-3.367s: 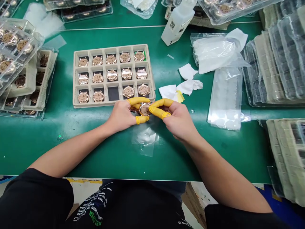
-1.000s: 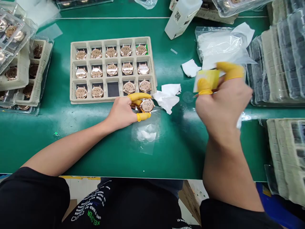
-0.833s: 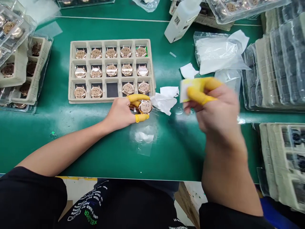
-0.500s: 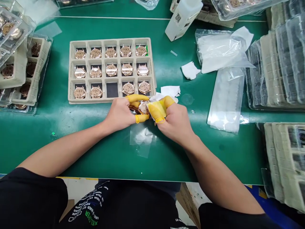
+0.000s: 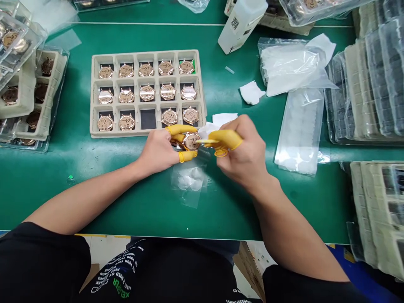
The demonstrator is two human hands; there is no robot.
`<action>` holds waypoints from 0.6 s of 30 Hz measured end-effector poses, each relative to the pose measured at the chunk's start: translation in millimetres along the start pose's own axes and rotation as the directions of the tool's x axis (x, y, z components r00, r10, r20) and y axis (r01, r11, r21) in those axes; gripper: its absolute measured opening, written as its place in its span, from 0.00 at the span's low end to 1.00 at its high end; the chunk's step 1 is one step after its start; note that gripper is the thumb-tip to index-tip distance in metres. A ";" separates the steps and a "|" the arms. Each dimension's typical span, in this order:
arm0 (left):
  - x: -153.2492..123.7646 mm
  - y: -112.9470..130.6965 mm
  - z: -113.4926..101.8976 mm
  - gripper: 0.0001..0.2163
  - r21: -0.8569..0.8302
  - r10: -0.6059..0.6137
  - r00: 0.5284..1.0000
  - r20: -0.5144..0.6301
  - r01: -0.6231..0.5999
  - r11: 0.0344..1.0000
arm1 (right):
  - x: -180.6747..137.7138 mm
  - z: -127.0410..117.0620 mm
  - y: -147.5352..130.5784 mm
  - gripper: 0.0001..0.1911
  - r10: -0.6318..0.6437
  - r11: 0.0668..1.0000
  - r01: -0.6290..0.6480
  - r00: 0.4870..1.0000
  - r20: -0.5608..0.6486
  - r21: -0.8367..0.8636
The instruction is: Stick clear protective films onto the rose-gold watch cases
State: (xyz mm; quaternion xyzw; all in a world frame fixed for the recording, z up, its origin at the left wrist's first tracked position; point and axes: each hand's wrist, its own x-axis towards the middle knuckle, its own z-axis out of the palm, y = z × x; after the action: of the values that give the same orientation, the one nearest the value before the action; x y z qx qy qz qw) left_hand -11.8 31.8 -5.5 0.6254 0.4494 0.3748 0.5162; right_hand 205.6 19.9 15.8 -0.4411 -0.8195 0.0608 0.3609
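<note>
My left hand (image 5: 164,147), with yellow finger cots, pinches a rose-gold watch case (image 5: 191,141) just in front of the beige compartment tray (image 5: 93,97). My right hand (image 5: 243,151), also in yellow cots, is closed on a thin yellowish-white slip (image 5: 206,141) whose tip touches the case's right edge. The tray holds several watch cases; one compartment (image 5: 148,119) in its front row is empty. A small clear plastic bag (image 5: 189,181) lies on the table below my hands.
White wipes (image 5: 251,92) and crumpled paper (image 5: 221,120) lie right of the tray. A white bottle (image 5: 238,23), clear bags (image 5: 293,63) and a plastic sleeve (image 5: 299,130) sit right. Stacked trays stand at the left (image 5: 28,97) and right (image 5: 369,84) edges.
My right hand went out to the right, picked up a yellowish slip, came back to the watch case and has now drawn slightly right. My left hand kept holding the case.
</note>
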 end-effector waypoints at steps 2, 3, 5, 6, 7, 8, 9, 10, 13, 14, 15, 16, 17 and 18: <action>-0.2 -1.1 0.1 0.25 0.023 0.021 1.000 0.000 -0.021 1.000 | -0.2 6.6 -3.0 0.12 -0.149 0.988 0.148 0.989 -0.003 -0.038; -0.2 -1.4 0.0 0.24 0.035 0.034 0.999 0.001 -0.034 0.999 | 0.4 11.0 -5.8 0.13 -0.192 0.979 0.191 0.981 -0.012 -0.067; -0.1 -1.0 -0.5 0.24 0.058 0.057 0.998 0.003 -0.057 0.997 | 2.9 20.4 -13.5 0.14 -0.209 0.969 0.200 0.977 -0.045 -0.147; 0.0 -0.3 -0.9 0.23 0.068 0.065 0.998 0.005 -0.065 0.996 | 4.6 25.0 -17.9 0.15 -0.198 0.964 0.184 0.979 -0.058 -0.191; 0.1 0.5 -1.2 0.23 0.078 0.072 0.997 0.006 -0.072 0.994 | 6.1 29.3 -22.3 0.15 -0.181 0.960 0.161 0.981 -0.069 -0.230; 0.3 1.2 -1.4 0.22 0.086 0.080 0.997 0.010 -0.080 0.993 | 7.5 33.3 -26.1 0.15 -0.152 0.957 0.126 0.985 -0.081 -0.262; 0.4 1.8 -1.6 0.22 0.089 0.087 0.996 0.017 -0.088 0.992 | 8.3 36.6 -28.9 0.15 -0.113 0.955 0.082 0.989 -0.093 -0.284; 0.5 2.1 -1.8 0.21 0.088 0.095 0.995 0.021 -0.096 0.991 | 8.7 39.1 -30.1 0.14 -0.064 0.956 0.031 0.992 -0.105 -0.291; 1.1 0.9 -1.8 0.23 0.084 0.085 0.996 0.027 -0.087 0.993 | 6.5 37.2 -19.8 0.10 0.150 0.954 -0.178 0.980 -0.130 -0.242; 1.3 0.2 -1.7 0.24 0.084 0.071 0.997 0.024 -0.073 0.994 | 5.2 32.7 -12.0 0.10 0.221 0.945 -0.245 0.967 -0.128 -0.217; 1.5 -0.3 -1.7 0.25 0.086 0.057 0.998 0.019 -0.058 0.995 | 3.7 26.5 -2.9 0.11 0.277 0.933 -0.298 0.952 -0.128 -0.202; 1.6 -0.6 -1.7 0.25 0.087 0.046 0.999 0.017 -0.047 0.995 | 2.4 19.3 6.4 0.13 0.321 0.917 -0.345 0.936 -0.142 -0.199; 1.7 -0.6 -1.7 0.25 0.087 0.041 0.999 0.018 -0.042 0.995 | 1.3 11.8 14.9 0.16 0.350 0.899 -0.381 0.921 -0.172 -0.213; 1.7 -0.4 -1.8 0.25 0.087 0.041 0.999 0.020 -0.043 0.995 | 0.6 5.0 21.5 0.19 0.366 0.884 -0.410 0.906 -0.213 -0.226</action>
State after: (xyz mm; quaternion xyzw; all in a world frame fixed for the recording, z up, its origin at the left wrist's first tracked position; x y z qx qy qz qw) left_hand -13.0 34.0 -5.6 0.6599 0.4474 0.3598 0.4846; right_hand 216.8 34.5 3.4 -0.6442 -0.6823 -0.0149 0.3452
